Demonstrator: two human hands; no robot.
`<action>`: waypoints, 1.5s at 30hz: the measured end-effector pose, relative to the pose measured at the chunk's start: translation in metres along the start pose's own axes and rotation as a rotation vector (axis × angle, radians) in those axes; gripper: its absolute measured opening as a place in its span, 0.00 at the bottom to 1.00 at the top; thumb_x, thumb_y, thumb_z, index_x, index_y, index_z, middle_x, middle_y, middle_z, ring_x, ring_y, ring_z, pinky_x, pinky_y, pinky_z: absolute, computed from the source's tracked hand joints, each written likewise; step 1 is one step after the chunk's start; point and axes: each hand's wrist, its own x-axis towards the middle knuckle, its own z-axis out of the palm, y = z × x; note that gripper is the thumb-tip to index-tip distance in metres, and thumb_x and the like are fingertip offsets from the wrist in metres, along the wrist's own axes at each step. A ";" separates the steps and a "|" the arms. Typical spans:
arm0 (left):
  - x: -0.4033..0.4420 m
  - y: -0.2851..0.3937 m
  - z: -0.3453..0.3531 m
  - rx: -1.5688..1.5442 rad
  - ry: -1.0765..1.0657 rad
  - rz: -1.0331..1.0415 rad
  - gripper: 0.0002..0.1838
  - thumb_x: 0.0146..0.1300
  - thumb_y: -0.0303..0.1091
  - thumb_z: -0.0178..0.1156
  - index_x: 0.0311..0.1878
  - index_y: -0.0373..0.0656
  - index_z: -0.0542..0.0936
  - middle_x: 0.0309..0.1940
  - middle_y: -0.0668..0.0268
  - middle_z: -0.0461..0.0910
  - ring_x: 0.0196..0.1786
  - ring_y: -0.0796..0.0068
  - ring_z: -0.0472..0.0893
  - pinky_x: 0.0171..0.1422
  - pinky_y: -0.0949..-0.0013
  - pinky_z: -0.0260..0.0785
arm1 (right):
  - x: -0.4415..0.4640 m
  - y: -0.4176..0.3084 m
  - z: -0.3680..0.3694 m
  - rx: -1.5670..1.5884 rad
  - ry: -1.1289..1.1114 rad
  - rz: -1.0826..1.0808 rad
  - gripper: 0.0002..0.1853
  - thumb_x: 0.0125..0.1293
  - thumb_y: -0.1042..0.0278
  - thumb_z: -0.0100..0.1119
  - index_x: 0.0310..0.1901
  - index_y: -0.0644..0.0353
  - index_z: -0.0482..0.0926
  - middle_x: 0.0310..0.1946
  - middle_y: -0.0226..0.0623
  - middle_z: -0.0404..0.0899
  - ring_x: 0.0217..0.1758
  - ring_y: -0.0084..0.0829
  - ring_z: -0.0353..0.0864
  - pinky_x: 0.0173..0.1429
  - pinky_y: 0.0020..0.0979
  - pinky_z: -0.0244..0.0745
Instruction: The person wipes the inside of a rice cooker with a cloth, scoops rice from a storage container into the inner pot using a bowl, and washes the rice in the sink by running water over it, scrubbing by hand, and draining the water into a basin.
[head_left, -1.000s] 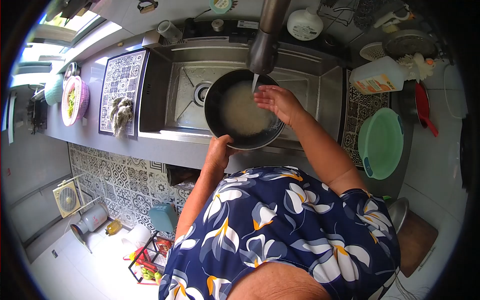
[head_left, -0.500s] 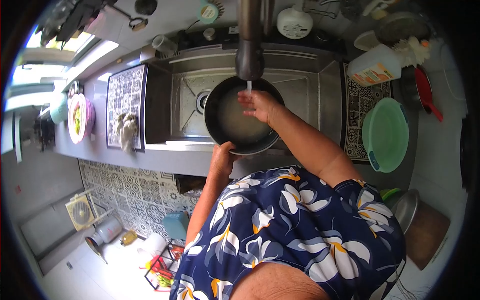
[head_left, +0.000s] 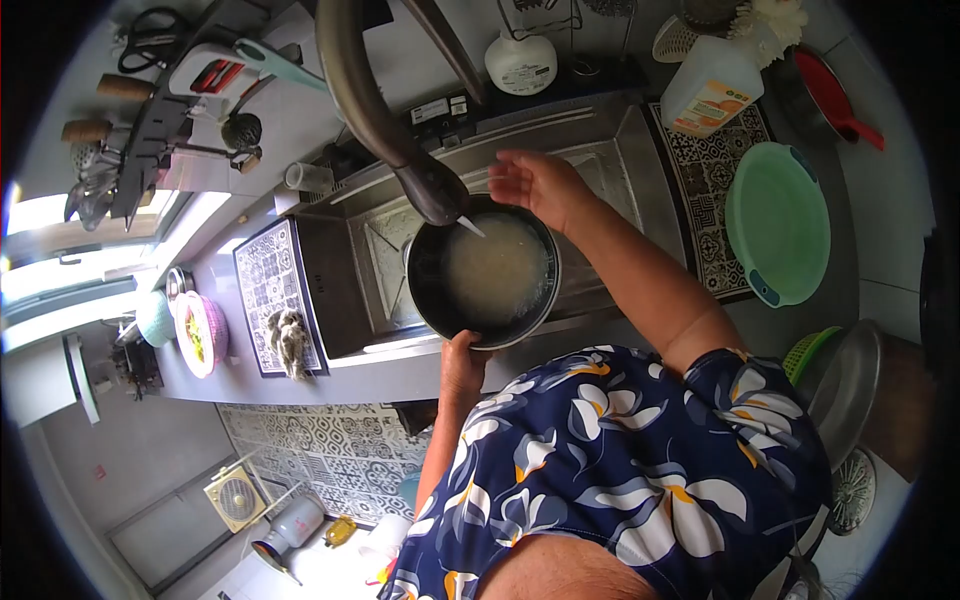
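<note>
A dark round pot (head_left: 425,290) sits in the steel sink, with cloudy whitish water (head_left: 497,265) inside. Pale matter shows at its bottom, too blurred to name. My left hand (head_left: 462,362) grips the pot's near rim. Beside the tap, over the far right rim, my right hand (head_left: 540,188) is raised with its fingers apart and nothing in them. From the tap (head_left: 437,190) a thin stream of water (head_left: 470,227) runs into the pot.
Around the pot is the steel sink (head_left: 625,190). A green basin (head_left: 778,225) and a clear bottle (head_left: 712,90) with an orange label stand on the right. To the left lie a grey cloth (head_left: 288,342) on a patterned mat (head_left: 270,275) and a pink basket (head_left: 217,335).
My right hand has risen from under the stream, out over the pot's far right rim. My left hand stays on the near rim. The camera view has turned.
</note>
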 end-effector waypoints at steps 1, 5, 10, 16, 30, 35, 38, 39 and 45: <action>0.001 0.000 -0.001 0.000 0.001 -0.014 0.18 0.49 0.26 0.46 0.44 0.29 0.73 0.40 0.54 0.77 0.41 0.60 0.79 0.44 0.62 0.74 | 0.017 0.000 0.000 0.130 0.036 0.051 0.12 0.67 0.69 0.45 0.47 0.68 0.68 0.42 0.48 0.73 0.40 0.46 0.79 0.47 0.46 0.80; -0.007 0.013 0.006 0.290 -0.011 0.106 0.13 0.44 0.13 0.53 0.37 0.30 0.74 0.36 0.54 0.78 0.39 0.67 0.80 0.41 0.67 0.73 | 0.097 0.017 0.000 0.399 0.211 0.220 0.12 0.65 0.75 0.42 0.48 0.69 0.59 0.45 0.53 0.65 0.41 0.55 0.76 0.47 0.57 0.78; -0.008 0.023 0.013 0.254 0.065 0.046 0.12 0.42 0.09 0.56 0.32 0.30 0.75 0.32 0.54 0.79 0.37 0.64 0.80 0.39 0.69 0.73 | 0.141 0.035 0.016 0.430 0.250 0.219 0.12 0.64 0.76 0.41 0.47 0.69 0.58 0.44 0.52 0.62 0.42 0.55 0.76 0.46 0.59 0.77; -0.014 0.026 0.009 0.697 0.023 0.308 0.09 0.44 0.12 0.53 0.31 0.31 0.74 0.32 0.56 0.79 0.36 0.70 0.79 0.40 0.69 0.72 | 0.163 0.040 0.006 0.626 0.241 0.249 0.10 0.62 0.77 0.43 0.44 0.71 0.60 0.40 0.54 0.67 0.39 0.50 0.77 0.44 0.51 0.79; -0.007 0.036 0.015 -0.191 0.135 -0.186 0.19 0.47 0.27 0.48 0.44 0.30 0.74 0.38 0.55 0.78 0.38 0.63 0.80 0.45 0.63 0.73 | 0.036 -0.020 -0.034 0.242 -0.086 0.093 0.11 0.63 0.68 0.50 0.44 0.64 0.73 0.41 0.50 0.78 0.38 0.38 0.78 0.42 0.37 0.77; -0.023 0.066 0.026 -0.428 0.161 -0.194 0.25 0.47 0.26 0.47 0.51 0.28 0.70 0.44 0.51 0.77 0.44 0.56 0.80 0.50 0.55 0.75 | -0.049 -0.027 -0.017 -0.196 -0.186 -0.054 0.17 0.64 0.63 0.52 0.52 0.61 0.72 0.39 0.40 0.78 0.36 0.31 0.78 0.41 0.33 0.76; -0.038 0.074 0.029 -0.453 0.178 -0.182 0.25 0.47 0.26 0.47 0.52 0.27 0.69 0.45 0.49 0.76 0.45 0.54 0.80 0.50 0.53 0.75 | -0.078 -0.009 0.012 -0.679 -0.271 -0.117 0.18 0.66 0.60 0.51 0.55 0.59 0.71 0.41 0.35 0.77 0.37 0.27 0.78 0.42 0.28 0.75; -0.043 0.073 0.028 -0.475 0.162 -0.191 0.25 0.47 0.26 0.47 0.52 0.26 0.69 0.45 0.49 0.76 0.45 0.54 0.80 0.50 0.53 0.75 | -0.081 0.000 0.018 -0.688 -0.284 -0.119 0.18 0.66 0.60 0.51 0.55 0.59 0.71 0.41 0.35 0.77 0.37 0.27 0.78 0.42 0.28 0.75; -0.077 0.061 0.015 -0.533 0.156 -0.158 0.24 0.46 0.24 0.47 0.51 0.26 0.69 0.44 0.49 0.76 0.44 0.52 0.80 0.51 0.48 0.74 | -0.093 0.070 0.056 -1.791 -0.816 -0.406 0.32 0.55 0.58 0.63 0.60 0.59 0.65 0.55 0.47 0.70 0.59 0.41 0.69 0.60 0.43 0.67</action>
